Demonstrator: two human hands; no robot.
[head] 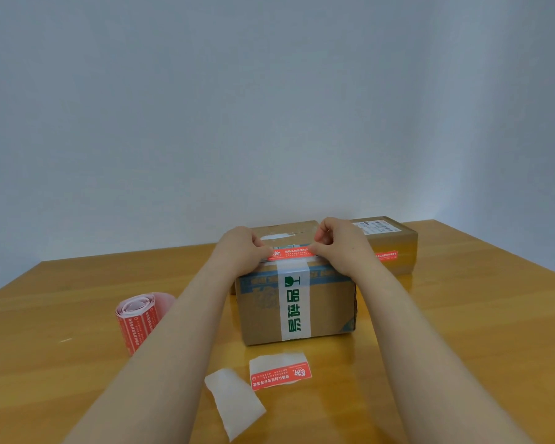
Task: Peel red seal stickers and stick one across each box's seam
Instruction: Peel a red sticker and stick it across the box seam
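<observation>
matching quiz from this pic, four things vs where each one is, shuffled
1 sticker roll
2 blank backing paper
3 rear box
4 red seal sticker

a at the front box's top front edge, held by left hand and right hand
b on the table, left of the front box
c behind the front box, to its right
d on the table, nearest the camera

Pairs: 1-b, 2-d, 3-c, 4-a

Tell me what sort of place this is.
Probably a plain room used as a parcel-sealing desk: a wooden table against a bare wall, a taped cardboard box with a second box behind, a sticker roll, and a red seal sticker pinched by the left hand and right hand.
</observation>
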